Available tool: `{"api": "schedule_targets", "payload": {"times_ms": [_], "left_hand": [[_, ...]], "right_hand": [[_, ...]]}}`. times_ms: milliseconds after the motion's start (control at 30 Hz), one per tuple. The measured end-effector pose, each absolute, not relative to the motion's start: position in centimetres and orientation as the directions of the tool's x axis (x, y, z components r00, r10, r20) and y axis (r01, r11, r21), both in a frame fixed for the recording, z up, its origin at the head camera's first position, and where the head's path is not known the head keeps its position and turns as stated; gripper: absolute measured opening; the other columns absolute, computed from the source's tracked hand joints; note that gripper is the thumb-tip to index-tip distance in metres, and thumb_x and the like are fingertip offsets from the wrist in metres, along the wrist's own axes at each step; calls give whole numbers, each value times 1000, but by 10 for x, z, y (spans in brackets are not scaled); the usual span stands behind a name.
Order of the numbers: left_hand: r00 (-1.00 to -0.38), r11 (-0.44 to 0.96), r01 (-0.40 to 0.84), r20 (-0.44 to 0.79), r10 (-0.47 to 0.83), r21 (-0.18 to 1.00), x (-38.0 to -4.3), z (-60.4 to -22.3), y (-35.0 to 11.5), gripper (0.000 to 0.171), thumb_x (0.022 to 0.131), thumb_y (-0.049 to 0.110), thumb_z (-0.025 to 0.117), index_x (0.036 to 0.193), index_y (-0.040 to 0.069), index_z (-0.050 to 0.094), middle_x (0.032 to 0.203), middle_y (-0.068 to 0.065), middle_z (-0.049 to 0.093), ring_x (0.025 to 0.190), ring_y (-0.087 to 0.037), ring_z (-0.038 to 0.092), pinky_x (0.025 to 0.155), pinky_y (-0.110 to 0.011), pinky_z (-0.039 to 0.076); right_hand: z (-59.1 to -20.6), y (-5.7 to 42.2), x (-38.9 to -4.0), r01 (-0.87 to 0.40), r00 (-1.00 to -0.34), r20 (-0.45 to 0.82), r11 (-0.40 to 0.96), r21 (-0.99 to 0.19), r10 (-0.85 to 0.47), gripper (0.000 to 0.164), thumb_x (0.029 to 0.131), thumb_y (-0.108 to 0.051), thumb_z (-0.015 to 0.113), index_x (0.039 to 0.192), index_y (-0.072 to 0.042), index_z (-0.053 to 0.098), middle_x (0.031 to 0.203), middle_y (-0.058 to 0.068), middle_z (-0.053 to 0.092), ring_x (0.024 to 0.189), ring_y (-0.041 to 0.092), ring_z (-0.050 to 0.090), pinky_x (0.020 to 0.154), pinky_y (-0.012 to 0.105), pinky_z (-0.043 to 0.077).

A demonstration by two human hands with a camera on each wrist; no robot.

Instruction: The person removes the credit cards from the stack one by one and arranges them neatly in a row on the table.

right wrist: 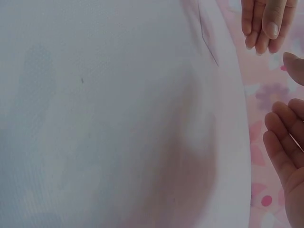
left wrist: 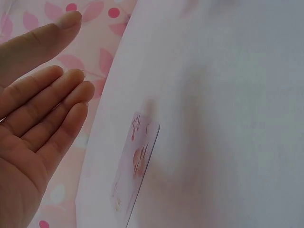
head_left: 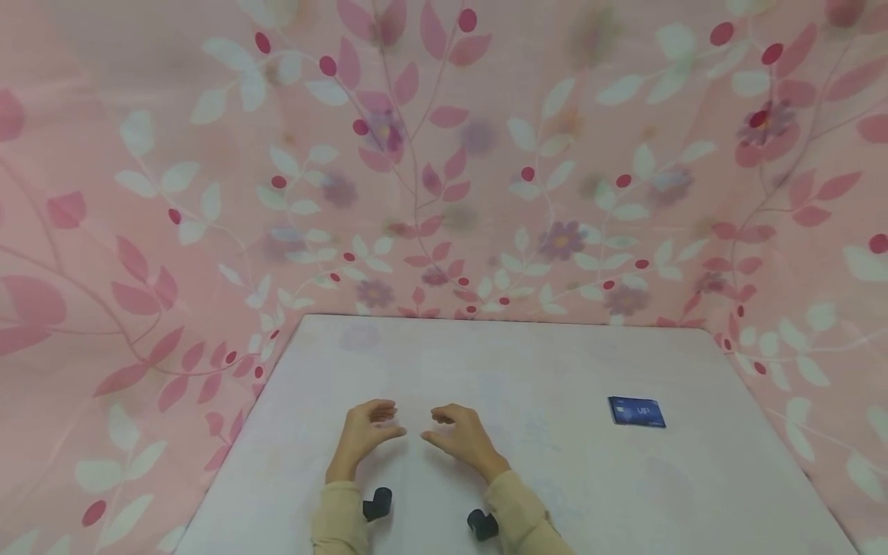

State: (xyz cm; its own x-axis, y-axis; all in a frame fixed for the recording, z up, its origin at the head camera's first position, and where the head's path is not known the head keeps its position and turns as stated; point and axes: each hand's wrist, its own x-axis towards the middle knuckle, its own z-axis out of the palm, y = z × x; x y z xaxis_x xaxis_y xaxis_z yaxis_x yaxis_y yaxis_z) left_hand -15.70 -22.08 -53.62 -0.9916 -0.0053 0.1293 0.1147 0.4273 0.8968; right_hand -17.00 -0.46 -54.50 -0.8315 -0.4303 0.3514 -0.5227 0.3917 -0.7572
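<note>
Above the white table (head_left: 486,354), my left hand (head_left: 367,432) is held with fingers loosely bent and nothing in it. My right hand (head_left: 466,438) faces it across a small gap, also holding nothing. A dark blue card (head_left: 637,412) lies flat on the table well to the right of both hands. The left wrist view shows a pale, flat, card-like thing (left wrist: 135,166) with reddish marks beside the left fingers; whether it is the blue card I cannot tell. In the right wrist view the right fingers (right wrist: 280,142) are extended, with the left hand (right wrist: 266,23) above.
Pink cloth (head_left: 444,154) with leaves and flowers hangs behind the table and along both sides. A black wrist device (head_left: 378,504) is on the left sleeve, and another black device (head_left: 482,525) on the right one. The table's back edge runs along the cloth.
</note>
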Motion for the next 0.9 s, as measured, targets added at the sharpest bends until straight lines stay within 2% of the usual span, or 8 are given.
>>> {"api": "schedule_targets", "payload": {"times_ms": [467,900], "left_hand": [[-982,456,189,170,84,870,-160,-540,-196,48,65,9,84,105,-7,64,96,-16,69,89,-31,65,82,-42,52],[-962,432,272,224,159,860,-165,-544,-175,47,66,11,84,104,-8,64,96,-17,69,89,-32,66,81,-37,53]], "right_hand": [[-547,18,-163,-536,-835,398,395,-746,-380,34,78,-19,77,99,6,67,94,15,69,84,27,66,75,34,54],[-548,42,-158,-464,-878,341,421,-780,-336,37,78,-20,76,103,5,66,95,13,69,86,25,66,78,35,54]]}}
